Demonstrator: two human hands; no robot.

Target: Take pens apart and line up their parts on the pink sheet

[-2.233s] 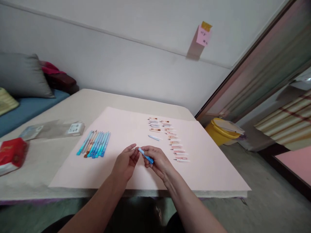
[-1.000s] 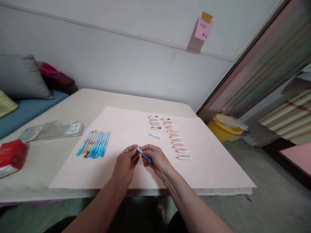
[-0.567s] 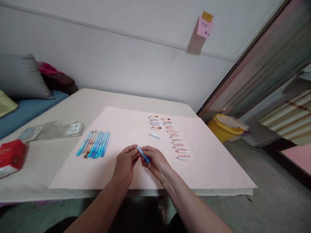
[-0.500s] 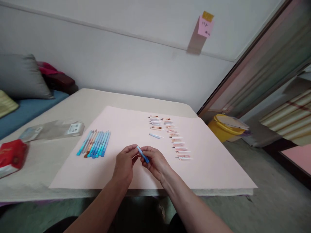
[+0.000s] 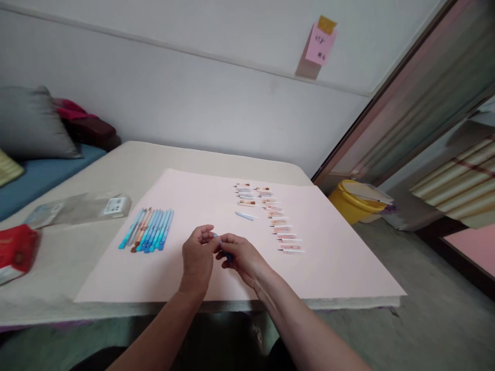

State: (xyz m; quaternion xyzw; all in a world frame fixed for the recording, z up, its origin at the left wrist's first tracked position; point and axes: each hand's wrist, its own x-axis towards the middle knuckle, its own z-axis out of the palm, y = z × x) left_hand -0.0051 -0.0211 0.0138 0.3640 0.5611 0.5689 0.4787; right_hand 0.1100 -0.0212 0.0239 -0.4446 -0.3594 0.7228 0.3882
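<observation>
My left hand (image 5: 198, 254) and my right hand (image 5: 238, 256) meet over the pink paper sheet (image 5: 328, 257), fingers pinched together on a small blue pen part (image 5: 228, 255) that is mostly hidden between them. Left of my hands lies a row of several blue and orange pens (image 5: 148, 229). Behind my right hand lie two columns of several short pinkish pen pieces (image 5: 276, 220), with one pale blue piece (image 5: 245, 216) apart from them.
The sheet lies on a beige table (image 5: 127, 159). A clear packet with a white label (image 5: 81, 204) and a red pack (image 5: 15, 250) lie at the left. A yellow bucket (image 5: 350, 202) stands on the floor at the right. A grey pillow (image 5: 33, 121) rests on a blue mattress.
My hands have closed in on each other, so the blue part, earlier clearly showing between my fingers, is now nearly covered. The view shifted slightly right.
</observation>
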